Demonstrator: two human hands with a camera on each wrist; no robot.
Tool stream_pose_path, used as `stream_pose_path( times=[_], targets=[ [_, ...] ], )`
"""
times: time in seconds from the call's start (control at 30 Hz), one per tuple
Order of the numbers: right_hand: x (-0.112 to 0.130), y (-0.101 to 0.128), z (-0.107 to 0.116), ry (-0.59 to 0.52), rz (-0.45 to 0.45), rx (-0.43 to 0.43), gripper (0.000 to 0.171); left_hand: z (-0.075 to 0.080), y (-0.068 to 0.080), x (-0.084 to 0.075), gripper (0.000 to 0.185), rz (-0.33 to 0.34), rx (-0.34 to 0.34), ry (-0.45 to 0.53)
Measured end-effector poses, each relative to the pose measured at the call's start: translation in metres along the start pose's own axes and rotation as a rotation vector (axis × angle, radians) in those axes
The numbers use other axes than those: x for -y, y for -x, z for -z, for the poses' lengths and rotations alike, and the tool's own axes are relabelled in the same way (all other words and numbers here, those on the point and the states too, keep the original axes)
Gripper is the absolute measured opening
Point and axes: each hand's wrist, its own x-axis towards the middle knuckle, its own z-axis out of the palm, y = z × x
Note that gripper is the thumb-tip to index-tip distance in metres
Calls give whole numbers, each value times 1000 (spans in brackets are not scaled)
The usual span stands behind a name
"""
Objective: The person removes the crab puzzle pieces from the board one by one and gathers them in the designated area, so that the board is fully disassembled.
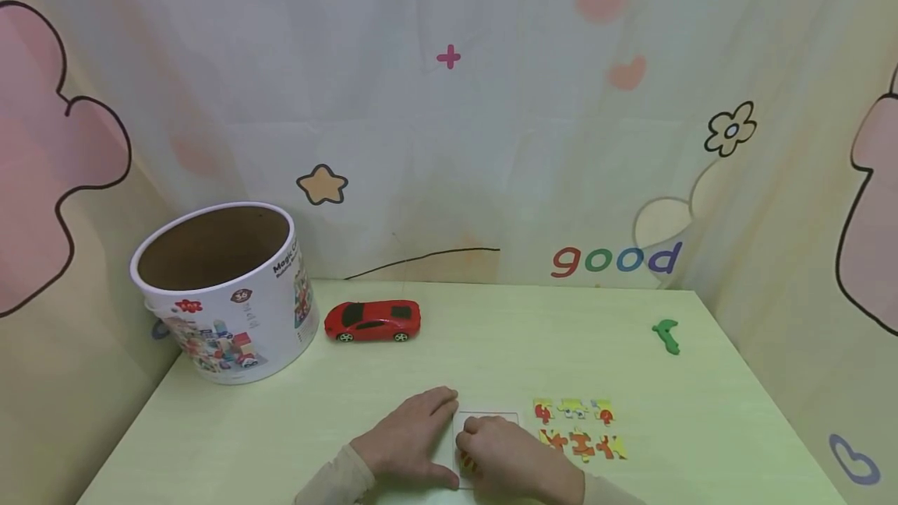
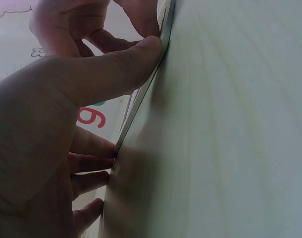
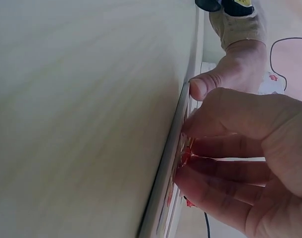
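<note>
Puzzle tray point(image 1: 460, 419) lies flat, sides pointing forward, left fingers point(image 1: 436, 405) spread, right fingers point(image 1: 484, 425) curled, hold unclear.

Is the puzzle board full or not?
Not full: the board shows bare white inside its outline, and six pieces lie outside, to its right.

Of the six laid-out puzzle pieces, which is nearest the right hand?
The near row's leftmost piece, beside the right hand; the other five lie farther away.
</note>
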Motion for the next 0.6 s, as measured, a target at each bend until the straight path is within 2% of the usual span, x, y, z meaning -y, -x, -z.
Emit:
stream_pose_path(
  times=[0.3,0.6],
  targets=[
    [-1,-2,-1,1,2,-4,15,0,-1,2,102,1,-1,4],
    [-8,0,-2,-70,18,-18,18,-4,-2,3,105,15,13,19]
  ],
)
